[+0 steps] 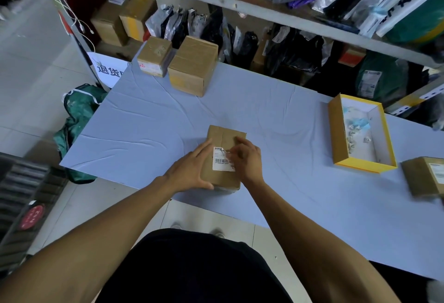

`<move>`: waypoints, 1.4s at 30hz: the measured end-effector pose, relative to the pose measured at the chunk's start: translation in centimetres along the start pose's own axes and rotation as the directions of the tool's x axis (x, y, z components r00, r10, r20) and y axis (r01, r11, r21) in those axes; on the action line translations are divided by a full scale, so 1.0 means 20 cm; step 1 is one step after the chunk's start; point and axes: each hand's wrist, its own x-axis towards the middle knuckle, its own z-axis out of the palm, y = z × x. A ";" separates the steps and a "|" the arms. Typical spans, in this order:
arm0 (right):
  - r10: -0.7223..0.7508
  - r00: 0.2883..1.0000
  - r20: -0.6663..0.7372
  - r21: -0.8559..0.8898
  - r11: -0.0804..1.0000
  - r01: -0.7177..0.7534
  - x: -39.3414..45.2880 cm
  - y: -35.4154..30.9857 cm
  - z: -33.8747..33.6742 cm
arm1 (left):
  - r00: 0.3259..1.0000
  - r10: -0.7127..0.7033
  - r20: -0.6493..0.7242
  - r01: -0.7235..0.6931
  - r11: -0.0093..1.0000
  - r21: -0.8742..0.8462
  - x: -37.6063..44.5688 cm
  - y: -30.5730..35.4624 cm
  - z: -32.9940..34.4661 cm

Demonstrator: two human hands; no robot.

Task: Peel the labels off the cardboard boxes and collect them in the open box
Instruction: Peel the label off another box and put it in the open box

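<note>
cardboard box (222, 139) sits near the table (144, 122) front edge; left hand (192, 170) lies flat, steadying its side, right hand (245, 158) apparently pinches the white label (222, 163) corner.

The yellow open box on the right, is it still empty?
No, the yellow open box already holds a scatter of small crumpled label scraps on its white floor.
</note>
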 end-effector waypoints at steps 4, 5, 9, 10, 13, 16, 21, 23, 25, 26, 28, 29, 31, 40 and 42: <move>0.124 0.991 0.048 0.191 0.973 -0.131 0.01 -0.04 -0.02 | 0.999 -0.038 -0.021 0.035 0.993 -0.116 0.00 0.01 0.00; 0.144 0.988 0.058 0.217 0.964 -0.154 0.00 -0.04 -0.03 | 0.999 -0.044 -0.020 0.041 0.990 -0.133 0.00 0.01 0.00; 0.179 0.980 0.091 0.260 0.945 -0.197 0.00 -0.06 -0.04 | 0.998 -0.059 -0.019 0.055 0.985 -0.165 0.00 0.00 0.01; 0.184 0.978 0.095 0.261 0.944 -0.203 0.00 -0.06 -0.04 | 0.998 -0.063 -0.018 0.059 0.983 -0.172 0.00 -0.01 0.01; 0.187 0.977 0.103 0.280 0.937 -0.209 0.00 -0.06 -0.05 | 0.998 -0.064 -0.019 0.059 0.979 -0.193 0.00 -0.01 0.01; 0.191 0.976 0.108 0.295 0.931 -0.215 0.00 -0.06 -0.05 | 0.998 -0.066 -0.015 0.062 0.979 -0.194 0.00 -0.01 0.01; 0.191 0.974 0.122 0.321 0.921 -0.221 -0.01 -0.08 -0.07 | 0.997 -0.077 -0.011 0.074 0.980 -0.183 -0.01 -0.01 0.01; 0.187 0.974 0.131 0.323 0.920 -0.220 -0.01 -0.08 -0.08 | 0.997 -0.081 -0.011 0.077 0.982 -0.175 -0.01 0.00 0.01; 0.191 0.972 0.140 0.326 0.918 -0.227 -0.01 -0.08 -0.09 | 0.996 -0.086 -0.008 0.083 0.982 -0.171 -0.01 0.00 0.01; 0.194 0.971 0.143 0.321 0.919 -0.231 -0.01 -0.08 -0.09 | 0.996 -0.089 -0.007 0.087 0.981 -0.171 -0.01 0.00 0.01; 0.195 0.970 0.147 0.311 0.922 -0.232 -0.01 -0.08 -0.09 | 0.996 -0.093 -0.005 0.091 0.982 -0.164 -0.01 0.00 0.01; 0.193 0.970 0.148 0.314 0.921 -0.232 -0.01 -0.08 -0.09 | 0.996 -0.093 -0.003 0.091 0.983 -0.159 -0.01 0.00 0.01; 0.190 0.970 0.152 0.329 0.915 -0.231 -0.01 -0.08 -0.09 | 0.995 -0.096 -0.003 0.094 0.984 -0.153 0.00 0.00 0.01; 0.210 0.961 0.180 0.358 0.896 -0.263 0.00 -0.06 -0.08 | 0.995 -0.100 -0.003 0.098 0.980 -0.175 -0.01 0.00 0.02; 0.211 0.960 0.184 0.362 0.894 -0.265 0.00 -0.07 -0.09 | 0.995 -0.100 -0.004 0.097 0.978 -0.182 -0.01 0.00 0.02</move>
